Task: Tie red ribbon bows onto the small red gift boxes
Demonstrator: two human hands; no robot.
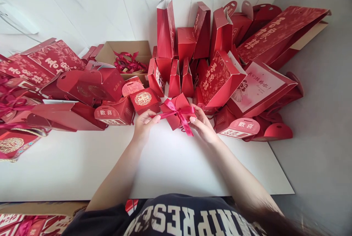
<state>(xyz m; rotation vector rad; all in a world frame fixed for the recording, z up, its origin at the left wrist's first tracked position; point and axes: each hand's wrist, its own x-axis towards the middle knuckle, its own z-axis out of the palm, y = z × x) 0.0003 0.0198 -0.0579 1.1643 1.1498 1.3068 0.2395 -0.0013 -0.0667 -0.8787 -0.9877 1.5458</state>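
A small red gift box [173, 119] stands on the white table in front of me, with a shiny crimson ribbon [180, 113] crossed and knotted on it in a bow. My left hand [144, 123] pinches the ribbon at the bow's left side, thumb against fingers. On the other side my right hand [202, 124] is closed on the ribbon near the box's right edge, the thumb bent in. One ribbon tail hangs down the front between the hands. The fingertips behind the box are partly hidden.
A cardboard box [108, 51] with loose ribbons [130, 62] stands at the back. Red gift boxes [115, 111] and tall red bags [166, 29] crowd the table's rear and sides. The white table [165, 166] ends near my body. More red boxes lie below, lower left.
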